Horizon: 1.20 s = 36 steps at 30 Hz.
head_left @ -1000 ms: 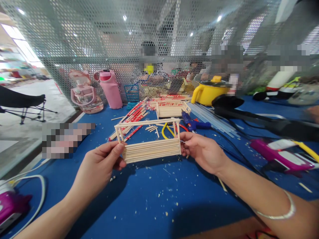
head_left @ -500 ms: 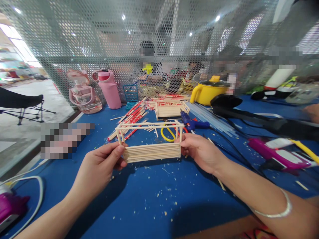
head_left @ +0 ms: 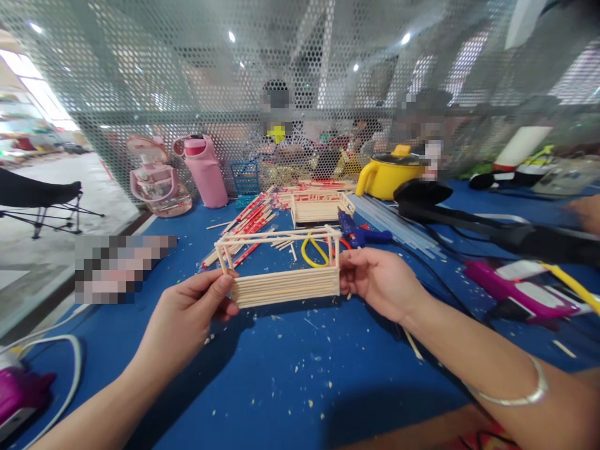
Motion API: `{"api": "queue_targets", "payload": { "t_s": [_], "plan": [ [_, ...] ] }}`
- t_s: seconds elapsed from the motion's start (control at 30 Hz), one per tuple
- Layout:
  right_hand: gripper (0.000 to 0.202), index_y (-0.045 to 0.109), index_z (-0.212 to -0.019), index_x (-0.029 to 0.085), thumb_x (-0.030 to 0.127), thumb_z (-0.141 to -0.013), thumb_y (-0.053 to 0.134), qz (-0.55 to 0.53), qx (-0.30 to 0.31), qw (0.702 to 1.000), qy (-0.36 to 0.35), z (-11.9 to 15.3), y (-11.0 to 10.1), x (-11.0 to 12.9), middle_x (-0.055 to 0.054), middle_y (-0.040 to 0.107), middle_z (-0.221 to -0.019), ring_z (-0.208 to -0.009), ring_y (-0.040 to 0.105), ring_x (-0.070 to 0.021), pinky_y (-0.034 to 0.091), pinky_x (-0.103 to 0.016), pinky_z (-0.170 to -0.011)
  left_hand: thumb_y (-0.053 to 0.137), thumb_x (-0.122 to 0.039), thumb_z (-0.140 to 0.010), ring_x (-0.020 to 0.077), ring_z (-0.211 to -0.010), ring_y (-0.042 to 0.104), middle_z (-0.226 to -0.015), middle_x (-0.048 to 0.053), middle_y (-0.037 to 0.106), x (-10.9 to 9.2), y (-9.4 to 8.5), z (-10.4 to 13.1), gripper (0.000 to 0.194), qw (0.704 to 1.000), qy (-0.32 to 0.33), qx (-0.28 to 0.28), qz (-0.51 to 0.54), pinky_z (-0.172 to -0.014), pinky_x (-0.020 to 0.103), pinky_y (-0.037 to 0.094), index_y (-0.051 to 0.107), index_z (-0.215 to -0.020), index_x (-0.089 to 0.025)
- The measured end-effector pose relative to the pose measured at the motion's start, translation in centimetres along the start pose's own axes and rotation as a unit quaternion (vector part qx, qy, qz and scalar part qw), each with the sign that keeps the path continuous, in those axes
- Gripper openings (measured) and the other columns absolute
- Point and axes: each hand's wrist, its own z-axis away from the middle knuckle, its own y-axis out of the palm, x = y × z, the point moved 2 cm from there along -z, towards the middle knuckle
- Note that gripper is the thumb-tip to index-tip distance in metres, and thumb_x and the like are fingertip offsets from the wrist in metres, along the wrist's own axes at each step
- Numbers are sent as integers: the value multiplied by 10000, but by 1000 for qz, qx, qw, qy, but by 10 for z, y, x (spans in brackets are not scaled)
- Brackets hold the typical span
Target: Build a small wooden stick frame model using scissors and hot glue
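Observation:
Above the blue tabletop I hold a small box-shaped frame of thin wooden sticks (head_left: 285, 287), its lower front closed by stacked sticks and its upper part open. My left hand (head_left: 199, 303) pinches its left end, thumb in front. At the right end, my right hand (head_left: 379, 281) has its fingertips against the corner post, the thumb near the top; some fingers are partly hidden. Behind it, a second stick frame (head_left: 319, 209) rests on the table. A blue glue gun (head_left: 363, 232) lies beside that one, and yellow-handled scissors (head_left: 314, 251) show behind the held frame.
Red-and-white packs of sticks (head_left: 250, 219) lie behind my left hand. A pink bottle (head_left: 206, 172), a clear bottle (head_left: 162, 187) and a yellow pot (head_left: 394, 176) stand before the perforated metal screen (head_left: 187, 81). Translucent glue sticks (head_left: 398, 225), black cables and a purple power strip (head_left: 520, 290) lie right.
My right hand's thumb and fingers have loosened and shifted slightly at the frame's right end. The frame and my left hand stay nearly in place.

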Motion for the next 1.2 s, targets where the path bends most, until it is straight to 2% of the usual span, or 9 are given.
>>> {"api": "queue_targets", "payload": {
  "t_s": [0.1,0.17,0.3,0.5,0.6,0.77,0.93,1.03,1.2],
  "plan": [
    [153,614,-738,202,201,-613,525,22,-75,992,-103,0,-7,10,-10,607,-702,-524,472,-123,365,-272,-494,688,-549,-685,106,-506,551,-556,-9,622,1,-1,-1,443,999,-19,10,28,-496,196,452,671,-885,-154],
    [144,614,-740,219,161,-623,553,76,-123,971,-192,2,-10,16,7,606,-749,-550,469,-112,355,-264,-509,698,-542,-680,98,-506,546,-564,-12,621,2,-1,-1,450,998,-30,11,51,-484,182,446,664,-901,-152],
    [71,659,-701,213,187,-691,594,174,-123,940,-268,4,-14,19,-4,609,-722,-615,479,-130,370,-286,-593,713,-496,-693,76,-481,521,-547,-23,596,2,0,-3,427,993,-61,20,100,-440,143,413,652,-926,-144],
    [186,654,-681,200,184,-764,489,185,-55,941,-277,0,-15,14,-26,634,-732,-672,535,-155,384,-297,-630,643,-332,-806,25,-363,430,-497,-21,550,7,2,-9,218,966,-201,71,143,-353,93,322,640,-836,-116],
    [187,600,-653,199,181,-762,450,175,-29,943,-283,-2,-16,12,-27,635,-697,-682,568,-167,393,-291,-615,595,-334,-845,23,-345,430,-486,-14,543,11,1,-11,232,959,-236,101,118,-339,89,306,639,-829,-107],
    [162,486,-631,210,182,-763,397,141,-27,959,-244,-2,-12,12,-2,623,-601,-566,535,-137,393,-263,-548,546,-379,-871,38,-357,453,-516,-13,562,13,-1,-14,288,971,-200,91,100,-335,104,327,633,-931,-111],
    [143,486,-698,208,209,-804,391,144,-54,964,-217,1,-6,14,1,638,-596,-515,518,-112,378,-231,-495,609,-494,-791,56,-389,481,-581,2,595,13,-2,-14,429,976,-184,83,86,-340,126,352,618,-984,-111],
    [155,564,-760,189,298,-831,480,192,-68,956,-211,2,-4,14,-5,649,-619,-502,510,-96,377,-217,-479,624,-552,-751,55,-404,483,-632,18,620,12,-2,-13,500,980,-172,85,58,-336,125,334,617,-990,-113],
    [215,668,-766,166,379,-761,640,300,-95,924,-218,4,-3,17,-13,665,-629,-510,515,-96,398,-222,-496,619,-566,-748,50,-413,470,-625,5,608,11,-3,-13,495,983,-145,104,39,-331,121,296,629,-979,-128]
  ]
}}
